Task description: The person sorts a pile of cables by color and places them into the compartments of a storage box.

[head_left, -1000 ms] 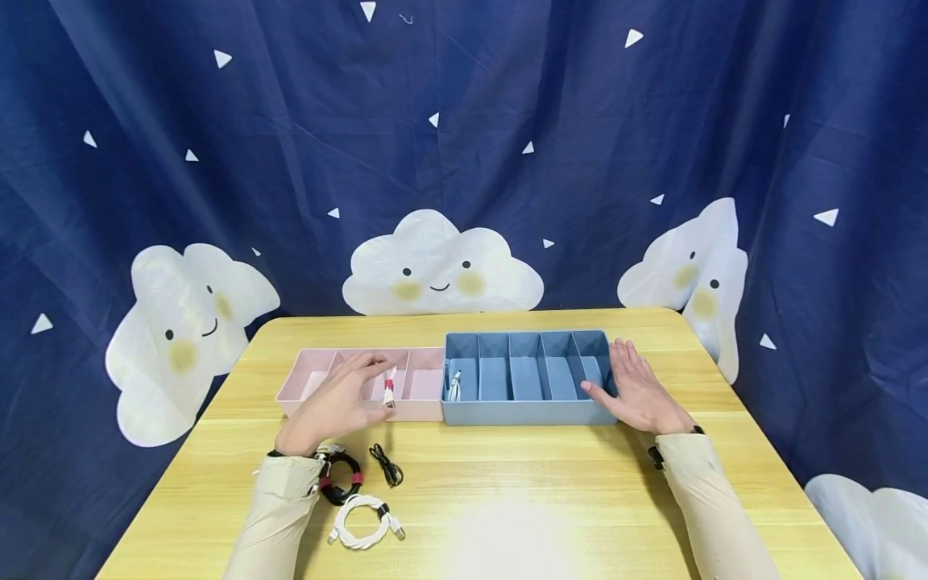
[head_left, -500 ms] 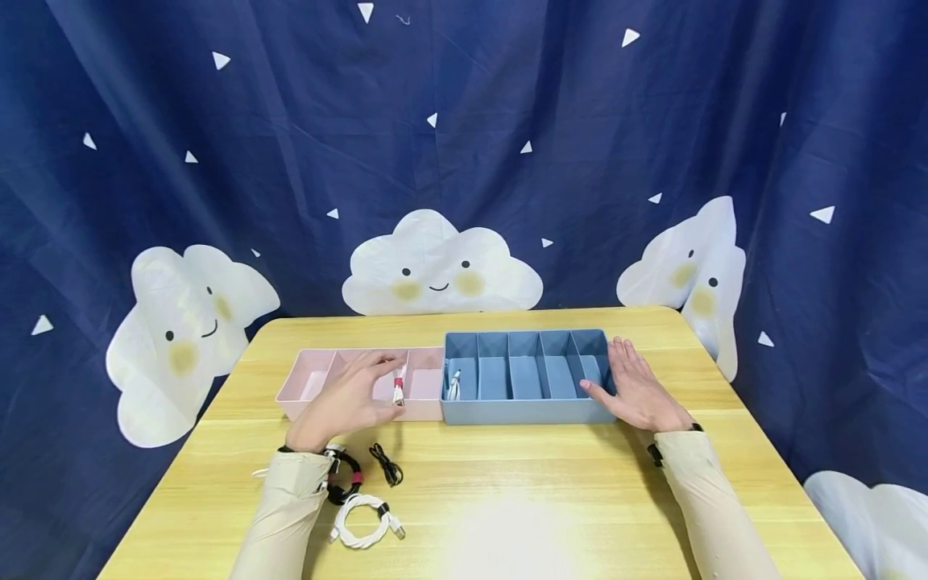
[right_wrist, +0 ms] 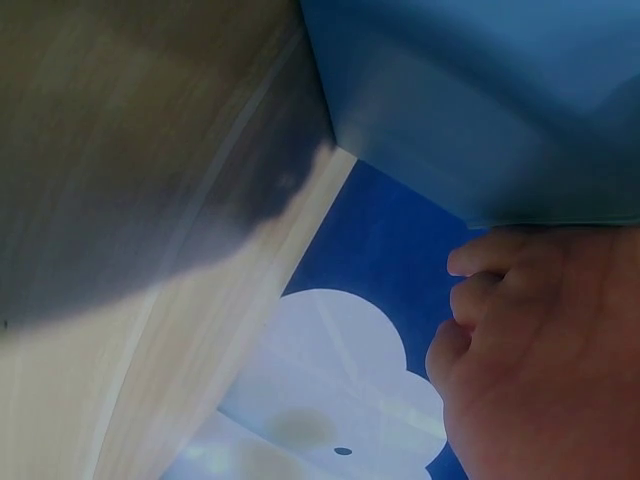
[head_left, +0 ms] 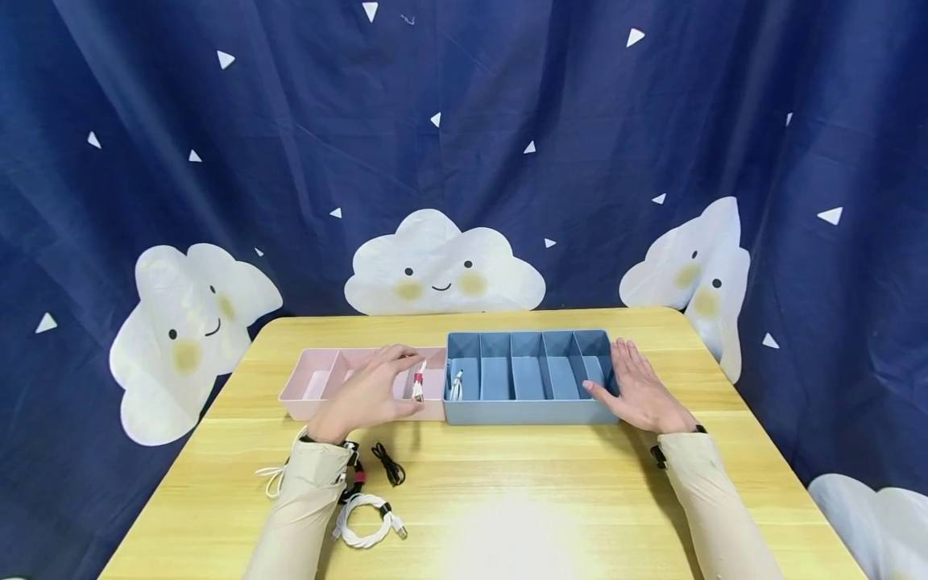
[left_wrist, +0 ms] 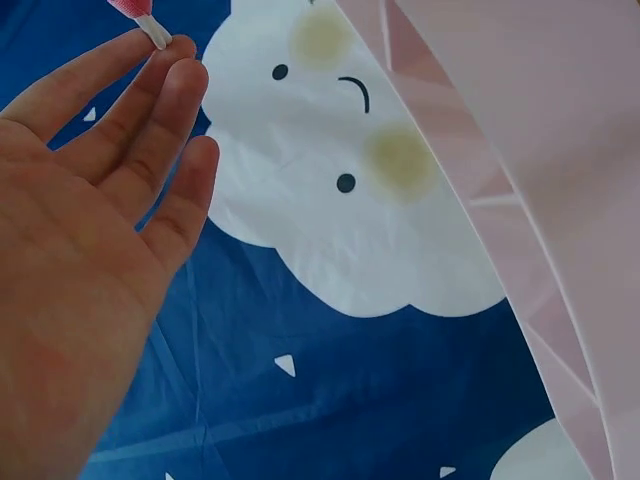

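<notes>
My left hand point(head_left: 366, 396) pinches a bundled white cable point(head_left: 418, 383) with a red tie above the right end of the pink divided box point(head_left: 366, 412). In the left wrist view, the red tie point(left_wrist: 130, 6) and a white end show at the fingertips, and the thumb is out of sight. With straight fingers, my right hand point(head_left: 644, 395) rests against the right end of the blue divided box point(head_left: 529, 413), thumb over its front corner. Another white cable point(head_left: 456, 387) stands in that box's leftmost compartment.
Near my left forearm lie a small black cable point(head_left: 388, 465), a coiled white cable point(head_left: 366, 533) with a black tie, and a black coil point(head_left: 356, 483) partly covered by the sleeve. A white cable point(head_left: 272, 477) lies left of that sleeve. The two boxes stand side by side.
My left hand has moved to the right over the pink box with the white cable, nearing the blue box. More of the white cable left of the sleeve shows. The right hand stays put.
</notes>
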### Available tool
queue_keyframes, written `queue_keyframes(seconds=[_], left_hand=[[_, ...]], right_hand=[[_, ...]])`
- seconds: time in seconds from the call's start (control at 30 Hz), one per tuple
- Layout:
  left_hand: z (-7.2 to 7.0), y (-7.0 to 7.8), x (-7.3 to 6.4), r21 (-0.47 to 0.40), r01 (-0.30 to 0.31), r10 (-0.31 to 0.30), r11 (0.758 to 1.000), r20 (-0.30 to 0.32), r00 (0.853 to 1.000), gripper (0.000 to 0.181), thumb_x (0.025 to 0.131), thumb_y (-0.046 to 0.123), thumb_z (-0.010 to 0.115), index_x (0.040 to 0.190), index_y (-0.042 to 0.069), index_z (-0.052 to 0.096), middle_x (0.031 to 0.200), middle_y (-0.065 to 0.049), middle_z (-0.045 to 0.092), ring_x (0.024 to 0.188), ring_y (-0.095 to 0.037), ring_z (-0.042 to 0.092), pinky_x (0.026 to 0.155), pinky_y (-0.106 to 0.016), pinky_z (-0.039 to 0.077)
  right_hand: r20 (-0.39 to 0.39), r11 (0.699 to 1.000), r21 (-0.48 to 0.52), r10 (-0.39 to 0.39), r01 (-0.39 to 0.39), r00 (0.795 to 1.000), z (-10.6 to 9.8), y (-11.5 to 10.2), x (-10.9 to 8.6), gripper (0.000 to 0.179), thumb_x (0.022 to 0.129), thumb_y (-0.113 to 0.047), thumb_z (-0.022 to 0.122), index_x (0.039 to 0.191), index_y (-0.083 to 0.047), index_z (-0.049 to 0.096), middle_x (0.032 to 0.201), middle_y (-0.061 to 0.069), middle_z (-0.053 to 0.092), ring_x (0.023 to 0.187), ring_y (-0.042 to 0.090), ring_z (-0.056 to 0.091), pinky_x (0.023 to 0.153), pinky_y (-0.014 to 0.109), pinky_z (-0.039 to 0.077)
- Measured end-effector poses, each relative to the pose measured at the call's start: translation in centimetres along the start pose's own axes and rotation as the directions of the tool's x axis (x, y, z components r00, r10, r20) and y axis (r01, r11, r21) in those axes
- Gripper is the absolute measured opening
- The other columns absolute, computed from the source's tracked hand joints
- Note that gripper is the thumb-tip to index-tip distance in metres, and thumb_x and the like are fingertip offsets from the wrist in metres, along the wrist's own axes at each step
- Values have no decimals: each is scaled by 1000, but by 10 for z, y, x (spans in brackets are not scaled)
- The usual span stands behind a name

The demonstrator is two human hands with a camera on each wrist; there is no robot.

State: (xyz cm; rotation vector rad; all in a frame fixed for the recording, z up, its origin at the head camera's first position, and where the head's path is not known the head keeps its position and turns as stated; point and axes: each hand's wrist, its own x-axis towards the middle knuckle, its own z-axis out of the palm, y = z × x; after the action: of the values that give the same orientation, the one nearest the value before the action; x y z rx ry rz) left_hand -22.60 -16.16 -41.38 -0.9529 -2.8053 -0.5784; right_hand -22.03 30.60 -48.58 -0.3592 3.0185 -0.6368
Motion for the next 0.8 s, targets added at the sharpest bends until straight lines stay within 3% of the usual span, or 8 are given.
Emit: queue_keyframes(seconds=[0.47,0.8], left_hand=[[9,7,20,-9,-58,58,998,5,998,78,79,34,85,146,6,58,139,-7,61,129,-27,58,110,-48,50],[12,15,30,6,-47,47,999,27,999,76,79,37,86,144,7,61,141,-6,60,131,-26,57,113,-46,48]], right_hand=[[5,1000,11,4,-4,1000,-1,-2,-1,105,102,-64,46,162,10,2,171,31,-3,159,50,-2,127,66,5],[4,1000,16,8,-8,1000,0,-2,-1,104,102,-64,46,162,10,4,171,31,-2,159,50,-2,127,67,6]])
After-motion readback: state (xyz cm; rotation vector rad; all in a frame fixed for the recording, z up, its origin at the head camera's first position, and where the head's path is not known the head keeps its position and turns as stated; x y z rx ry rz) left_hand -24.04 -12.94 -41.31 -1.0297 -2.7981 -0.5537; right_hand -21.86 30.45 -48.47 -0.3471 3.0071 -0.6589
